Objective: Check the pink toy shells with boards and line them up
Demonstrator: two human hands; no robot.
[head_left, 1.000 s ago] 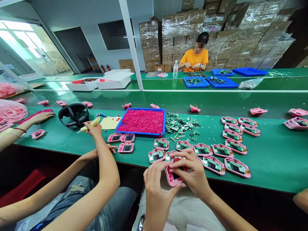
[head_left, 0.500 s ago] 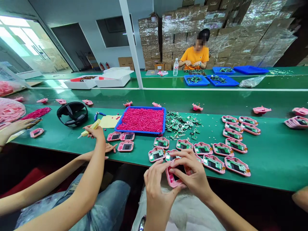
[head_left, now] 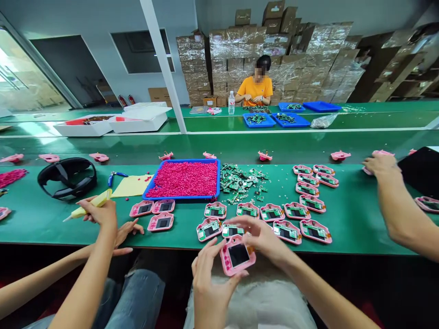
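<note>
Your left hand (head_left: 213, 278) grips a pink shell (head_left: 238, 256) over your lap.

Its thumb and fingers are parted just enough to pinch the shell's edges; your right hand (head_left: 262, 240) is half open, fingers curved at the upper edge, near the table's (head_left: 356, 219) front row of shells.

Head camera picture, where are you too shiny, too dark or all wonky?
Head view: daylight washes out the glass door; glare whitens the green worktop at far left; plastic wrap glints on the boxes; below the near edge it's almost black; the white post leans, perhaps from a wide lens; squares hide the face of the person opposite.
</note>
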